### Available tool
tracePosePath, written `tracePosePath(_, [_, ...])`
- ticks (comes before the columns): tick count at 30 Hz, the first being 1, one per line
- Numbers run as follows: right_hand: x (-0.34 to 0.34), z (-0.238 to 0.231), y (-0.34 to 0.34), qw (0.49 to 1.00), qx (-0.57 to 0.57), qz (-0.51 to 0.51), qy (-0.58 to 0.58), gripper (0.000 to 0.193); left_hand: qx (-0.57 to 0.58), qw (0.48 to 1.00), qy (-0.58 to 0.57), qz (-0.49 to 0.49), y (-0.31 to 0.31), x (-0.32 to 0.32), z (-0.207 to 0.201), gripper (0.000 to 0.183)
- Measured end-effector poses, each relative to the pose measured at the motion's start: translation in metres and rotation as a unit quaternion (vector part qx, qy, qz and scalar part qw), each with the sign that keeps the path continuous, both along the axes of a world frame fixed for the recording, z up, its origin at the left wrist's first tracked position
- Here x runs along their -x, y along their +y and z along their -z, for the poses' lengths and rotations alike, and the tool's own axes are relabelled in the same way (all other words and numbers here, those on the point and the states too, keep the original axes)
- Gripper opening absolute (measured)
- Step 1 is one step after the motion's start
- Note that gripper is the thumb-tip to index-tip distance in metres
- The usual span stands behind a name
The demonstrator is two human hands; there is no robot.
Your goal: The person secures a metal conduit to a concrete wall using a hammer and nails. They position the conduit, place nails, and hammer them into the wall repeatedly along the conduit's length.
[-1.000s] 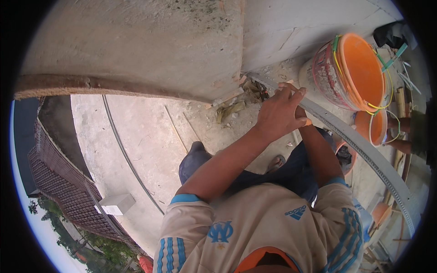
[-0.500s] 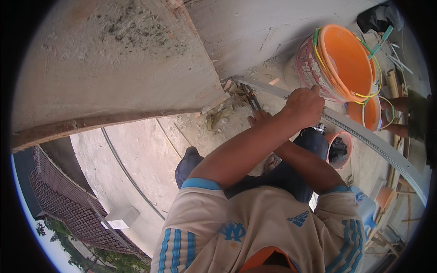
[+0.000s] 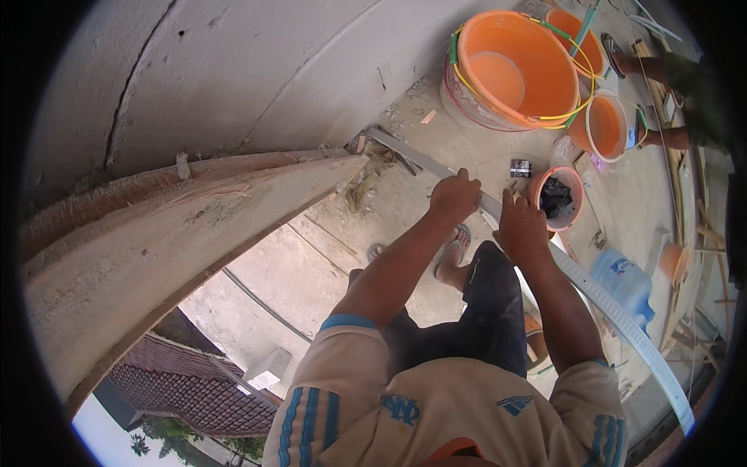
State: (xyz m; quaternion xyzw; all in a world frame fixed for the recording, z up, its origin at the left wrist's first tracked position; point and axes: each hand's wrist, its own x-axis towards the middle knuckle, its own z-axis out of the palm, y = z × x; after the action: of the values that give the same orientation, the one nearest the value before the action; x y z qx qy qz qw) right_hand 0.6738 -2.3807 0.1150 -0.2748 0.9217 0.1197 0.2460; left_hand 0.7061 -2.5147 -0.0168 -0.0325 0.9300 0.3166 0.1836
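Observation:
A long, pale grey strip (image 3: 603, 301) with small slots along it runs from the rubble by the wall, past both hands, to the lower right. My left hand (image 3: 455, 194) is closed over its upper stretch. Farther along it, my right hand (image 3: 520, 224) is curled round the same strip, close to a small orange bucket (image 3: 577, 208) holding black plastic. The two hands are a short gap apart, with the arms uncrossed. A dark, slim tool (image 3: 406, 163) lies on the ground beside the strip's far end, partly hidden.
A large orange bucket (image 3: 559, 66) stands by the wall, with smaller ones (image 3: 604, 128) beside it. A concrete ledge (image 3: 179, 233) juts in at left. A blue water jug (image 3: 620, 284) lies at right. Another person's legs (image 3: 665, 138) are at far right. A small dark box (image 3: 520, 167) lies near the small bucket.
My arms have uncrossed: the right hand has left the dark tool and come onto the strip, and the left hand has shifted left along it. The view has turned, showing more floor.

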Motion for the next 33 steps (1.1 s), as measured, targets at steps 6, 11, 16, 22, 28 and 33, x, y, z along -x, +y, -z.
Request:
tracePosePath(6, [-0.046, 0.031, 0.033, 0.981, 0.036, 0.104, -0.161, 0.019, -0.156, 0.86, -0.171, -0.455, 0.041, -0.092, 0.037, 0.057])
tracePosePath(11, [-0.055, -0.016, -0.016, 0.953, 0.084, 0.207, -0.204, 0.022, -0.394, 0.59, -0.318, -0.629, 0.032, -0.066, -0.047, 0.065])
tracePosePath(16, [-0.053, -0.069, 0.021, 0.967, 0.016, 0.159, -0.2, 0.018, -0.44, 0.555, -0.307, -0.636, 0.064, -0.044, -0.001, 0.048])
tracePosePath(22, [-0.065, -0.14, 0.107, 0.977, -0.045, 0.132, -0.162, 0.018, -0.367, 0.695, -0.331, -0.521, 0.138, -0.054, -0.083, 0.04])
tracePosePath(28, [-0.042, -0.188, 0.108, 0.986, -0.032, 0.09, -0.14, 0.017, -0.192, 0.959, -0.116, -0.176, 0.086, -0.084, -0.155, 0.048])
tracePosePath(33, [-0.019, -0.242, 0.08, 0.979, -0.056, 0.096, -0.173, 0.026, -0.264, 0.957, -0.118, -0.027, 0.083, -0.01, -0.422, 0.055])
